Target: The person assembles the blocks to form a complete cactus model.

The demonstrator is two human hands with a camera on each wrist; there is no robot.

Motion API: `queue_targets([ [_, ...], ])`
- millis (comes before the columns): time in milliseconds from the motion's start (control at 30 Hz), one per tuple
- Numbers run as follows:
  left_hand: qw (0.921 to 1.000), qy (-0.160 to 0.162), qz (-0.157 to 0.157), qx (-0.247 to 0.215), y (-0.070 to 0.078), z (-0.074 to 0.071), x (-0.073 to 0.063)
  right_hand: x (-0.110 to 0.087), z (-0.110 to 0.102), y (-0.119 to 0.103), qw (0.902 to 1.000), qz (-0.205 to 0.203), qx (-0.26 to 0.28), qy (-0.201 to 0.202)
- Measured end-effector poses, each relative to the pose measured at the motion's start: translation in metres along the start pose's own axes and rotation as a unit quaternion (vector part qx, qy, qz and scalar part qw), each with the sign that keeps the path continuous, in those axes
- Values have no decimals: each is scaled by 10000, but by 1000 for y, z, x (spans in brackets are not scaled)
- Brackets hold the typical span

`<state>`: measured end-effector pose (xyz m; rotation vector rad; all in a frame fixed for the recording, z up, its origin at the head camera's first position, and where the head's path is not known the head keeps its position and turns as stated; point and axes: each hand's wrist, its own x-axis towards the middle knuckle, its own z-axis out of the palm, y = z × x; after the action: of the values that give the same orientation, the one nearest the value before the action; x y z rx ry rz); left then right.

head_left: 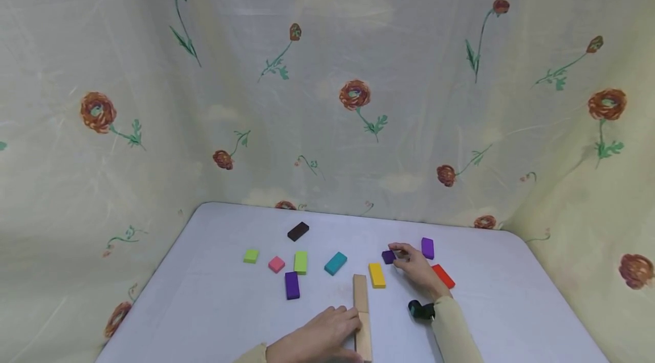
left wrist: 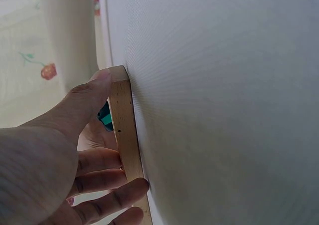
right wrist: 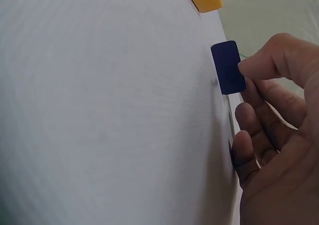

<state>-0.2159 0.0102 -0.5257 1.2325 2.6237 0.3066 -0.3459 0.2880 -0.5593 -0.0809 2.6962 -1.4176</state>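
Note:
Two plain wooden blocks, a far one [head_left: 360, 293] and a near one [head_left: 364, 335], lie end to end in a line on the white table. My left hand [head_left: 327, 333] holds the near block, thumb at its near end and fingertips along it. The left wrist view shows that wooden block [left wrist: 127, 130] between thumb and fingers. My right hand [head_left: 417, 267] pinches a small dark purple block [head_left: 388, 257] by its right side. In the right wrist view the thumb presses the face of this purple block [right wrist: 228, 68], and the other fingers are partly hidden behind.
Near the right hand lie a yellow block [head_left: 377, 275], a red block [head_left: 444, 276] and a purple block [head_left: 427, 248]. Leftward are teal [head_left: 335, 263], lime [head_left: 301, 262], pink [head_left: 277, 264], dark purple [head_left: 292, 285] and black [head_left: 298, 231] blocks. A flowered curtain [head_left: 317, 124] surrounds the table.

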Motion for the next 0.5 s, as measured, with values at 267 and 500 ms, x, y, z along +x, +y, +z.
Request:
queue_targets([
  [267, 10000, -13, 6, -84, 0, -1, 1, 1, -1, 4, 10000, -57, -16, -6],
  [500, 9999, -24, -37, -106, -1, 0, 1, -1, 1, 3, 10000, 30, 18, 36],
])
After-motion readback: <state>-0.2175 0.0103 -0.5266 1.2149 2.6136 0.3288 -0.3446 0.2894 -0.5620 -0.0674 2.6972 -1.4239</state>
